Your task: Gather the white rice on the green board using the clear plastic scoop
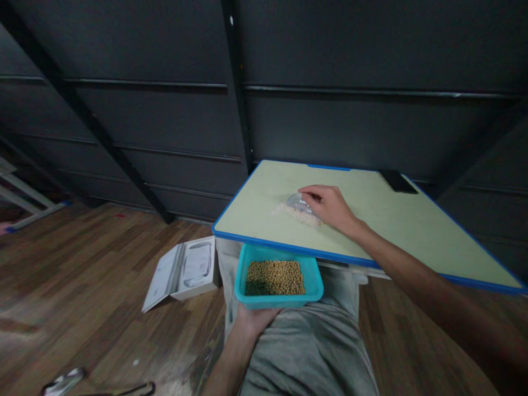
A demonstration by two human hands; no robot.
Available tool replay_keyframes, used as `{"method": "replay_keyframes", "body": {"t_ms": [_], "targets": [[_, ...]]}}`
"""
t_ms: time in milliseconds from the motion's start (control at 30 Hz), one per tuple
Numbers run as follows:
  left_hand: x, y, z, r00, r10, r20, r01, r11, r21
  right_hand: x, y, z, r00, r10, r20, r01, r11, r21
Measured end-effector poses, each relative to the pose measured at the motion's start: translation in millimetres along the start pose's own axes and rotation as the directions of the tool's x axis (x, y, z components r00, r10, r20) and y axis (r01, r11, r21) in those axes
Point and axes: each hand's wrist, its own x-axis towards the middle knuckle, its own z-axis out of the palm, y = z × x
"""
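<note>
On the small table (350,247), my right hand (328,206) pinches a thin grey half-round piece (297,202) with pale marks on it; its exact kind is unclear. Its edge stands at a low heap of small pale grains (303,216) spread on the tabletop. Below the table's near edge, my left hand (256,319) supports a turquoise plastic tray (311,280) over my lap. Round tan beans (280,275) fill the tray's bottom, with a patch of small dark green ones (256,287) at its near left. The left fingers are mostly hidden under the tray.
A black phone (397,181) lies at the table's far right edge. An open white box (198,264) with a leaflet inside rests on the wooden floor, left of my legs. Dark panelling (165,121) stands right behind the table. A corded object (64,382) lies at lower left.
</note>
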Motion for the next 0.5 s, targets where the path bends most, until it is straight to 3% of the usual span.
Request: {"method": "replay_keyframes", "body": {"t_ms": [500], "targets": [[-3.1,-1.6,10.2,0.996,0.031,-0.089,-0.022,0.995,0.096,-4.6,-2.9,8.7,0.998,-0.015,0.061,0.008,0.993,0.119]]}}
